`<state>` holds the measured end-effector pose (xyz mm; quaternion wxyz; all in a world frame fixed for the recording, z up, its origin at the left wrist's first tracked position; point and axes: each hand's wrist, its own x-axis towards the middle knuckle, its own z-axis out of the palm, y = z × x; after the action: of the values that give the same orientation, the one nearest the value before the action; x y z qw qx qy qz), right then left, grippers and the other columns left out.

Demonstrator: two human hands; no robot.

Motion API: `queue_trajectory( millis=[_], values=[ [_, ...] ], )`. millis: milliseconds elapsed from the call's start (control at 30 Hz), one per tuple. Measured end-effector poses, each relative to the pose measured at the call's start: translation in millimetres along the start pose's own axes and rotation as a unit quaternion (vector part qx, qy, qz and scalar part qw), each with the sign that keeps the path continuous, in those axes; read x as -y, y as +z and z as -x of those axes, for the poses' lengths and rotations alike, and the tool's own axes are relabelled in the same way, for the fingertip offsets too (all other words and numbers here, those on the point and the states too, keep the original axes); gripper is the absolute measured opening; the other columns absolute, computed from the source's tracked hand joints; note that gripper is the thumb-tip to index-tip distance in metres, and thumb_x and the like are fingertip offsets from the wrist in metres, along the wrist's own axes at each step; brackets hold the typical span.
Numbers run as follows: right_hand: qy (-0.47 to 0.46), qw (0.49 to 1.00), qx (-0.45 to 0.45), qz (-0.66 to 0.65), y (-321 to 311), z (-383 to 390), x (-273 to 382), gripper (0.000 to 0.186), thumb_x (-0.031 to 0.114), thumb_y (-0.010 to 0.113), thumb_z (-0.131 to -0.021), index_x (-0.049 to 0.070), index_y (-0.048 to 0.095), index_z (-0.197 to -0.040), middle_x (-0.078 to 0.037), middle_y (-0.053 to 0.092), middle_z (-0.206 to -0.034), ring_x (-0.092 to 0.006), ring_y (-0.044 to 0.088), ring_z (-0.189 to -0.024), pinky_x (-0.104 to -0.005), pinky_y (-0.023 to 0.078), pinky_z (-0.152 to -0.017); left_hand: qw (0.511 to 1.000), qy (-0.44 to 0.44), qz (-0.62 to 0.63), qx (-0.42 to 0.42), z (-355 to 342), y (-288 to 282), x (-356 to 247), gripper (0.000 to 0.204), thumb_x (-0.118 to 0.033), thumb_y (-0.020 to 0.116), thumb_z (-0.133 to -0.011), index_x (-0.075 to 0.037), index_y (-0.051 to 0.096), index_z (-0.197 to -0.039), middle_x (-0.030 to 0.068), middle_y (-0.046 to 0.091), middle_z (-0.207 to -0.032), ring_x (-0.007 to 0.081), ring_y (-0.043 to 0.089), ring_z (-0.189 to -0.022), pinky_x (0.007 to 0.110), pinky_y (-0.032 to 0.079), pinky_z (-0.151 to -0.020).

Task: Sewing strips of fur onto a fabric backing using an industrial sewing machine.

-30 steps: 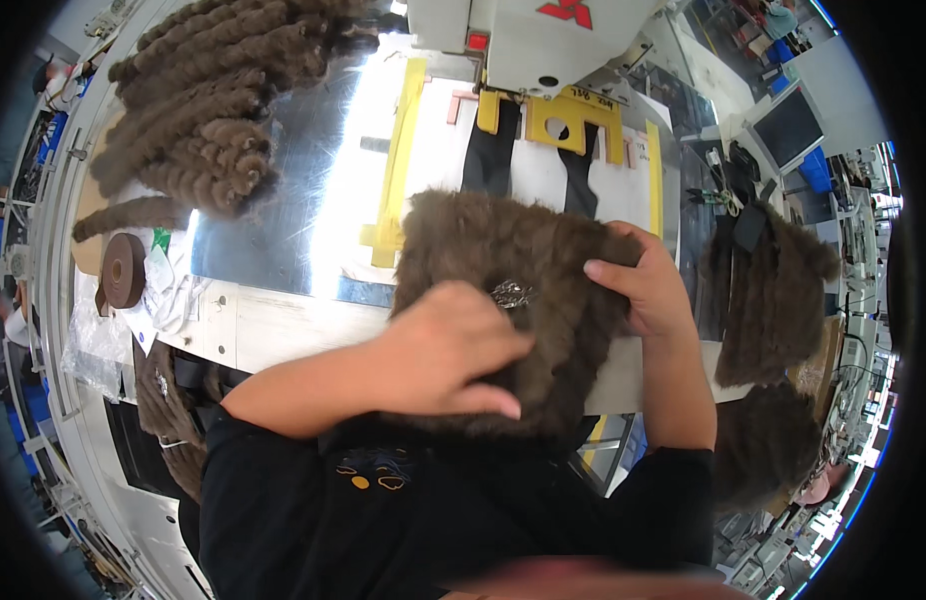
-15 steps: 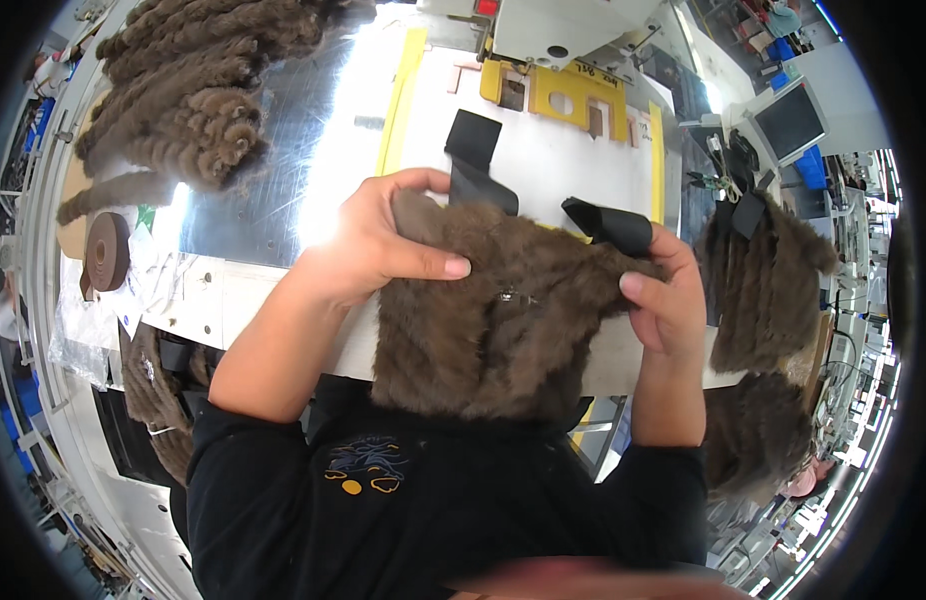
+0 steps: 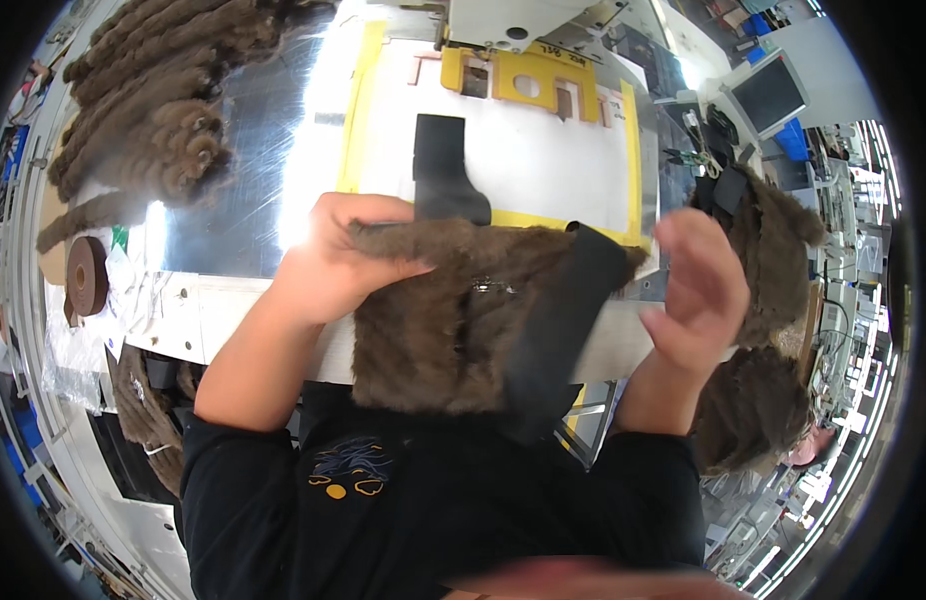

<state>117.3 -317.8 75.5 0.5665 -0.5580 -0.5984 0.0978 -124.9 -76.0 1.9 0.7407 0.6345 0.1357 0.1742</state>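
My left hand [image 3: 348, 250] pinches the far left edge of a brown fur piece [image 3: 423, 330], thumb on top, fingers mostly hidden behind it. The fur hangs over the table's near edge against my black shirt. From its far edge one black strip [image 3: 440, 160] extends away over the white sheet. A second black strip [image 3: 568, 320] lies slantwise across the right part of the fur, its lower end toward me. Right of the fur, my right hand [image 3: 701, 285] is in the air with fingers apart and nothing in it. A small shiny mark [image 3: 493, 287] shows on the fur.
Beyond the fur, a yellow template plate [image 3: 528, 85] sits under a white machine head [image 3: 518, 25]. More fur pieces [image 3: 173, 140] lie at the far left, near a brown tape roll [image 3: 87, 275]. Other fur [image 3: 768, 270] hangs at the right, below a monitor [image 3: 768, 95].
My right hand has let go of the fur's right corner and moved right. The right black strip has flipped over the fur toward me. My left hand keeps its hold.
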Motion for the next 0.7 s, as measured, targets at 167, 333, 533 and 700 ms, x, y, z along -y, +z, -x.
queue_trajectory(
  millis=[167, 333, 533, 700],
  values=[
    [0.251, 0.963, 0.058, -0.074, 10, 5, -9, 0.073, 0.004, 0.078, -0.064, 0.0, 0.061, -0.135, -0.012, 0.069, -0.116, -0.0225, 0.064, -0.106, -0.0335, 0.048, -0.093, 0.997, 0.056, -0.047, 0.027, 5, 0, -7, 0.026, 0.008, 0.08, -0.075, 0.004, 0.074, -0.1, 0.0114, 0.075, -0.099, 0.0183, 0.07, -0.091, 0.03, 0.054, -0.083],
    [0.147, 0.986, 0.077, -0.011, 19, 6, -3, 0.048, -0.002, 0.079, -0.063, 0.002, 0.075, -0.112, -0.008, 0.071, -0.096, -0.022, 0.067, -0.087, -0.0312, 0.051, -0.081, 0.957, 0.27, -0.08, 0.071, 0, 0, -9, 0.022, 0.009, 0.071, -0.076, 0.004, 0.076, -0.097, 0.0153, 0.074, -0.103, 0.0315, 0.071, -0.091, 0.041, 0.054, -0.084],
    [-0.096, 0.988, 0.048, 0.111, 10, 4, 17, 0.018, 0.008, 0.08, -0.067, 0.009, 0.078, -0.085, -0.003, 0.068, -0.089, -0.023, 0.065, -0.081, -0.035, 0.052, -0.071, 0.879, 0.436, -0.048, 0.186, -17, 0, -17, 0.007, -0.01, 0.076, -0.083, -0.004, 0.079, -0.086, 0.0112, 0.072, -0.097, 0.0348, 0.067, -0.092, 0.047, 0.052, -0.079],
    [-0.113, 0.983, 0.034, 0.141, 10, 9, 24, 0.014, 0.009, 0.08, -0.068, 0.008, 0.075, -0.081, -0.003, 0.069, -0.088, -0.0244, 0.066, -0.083, -0.0357, 0.052, -0.071, 0.9, 0.398, -0.073, 0.161, -6, 9, -14, 0.012, -0.007, 0.076, -0.082, -0.009, 0.073, -0.07, 0.003, 0.069, -0.089, 0.0315, 0.065, -0.091, 0.049, 0.05, -0.087]
  ],
)
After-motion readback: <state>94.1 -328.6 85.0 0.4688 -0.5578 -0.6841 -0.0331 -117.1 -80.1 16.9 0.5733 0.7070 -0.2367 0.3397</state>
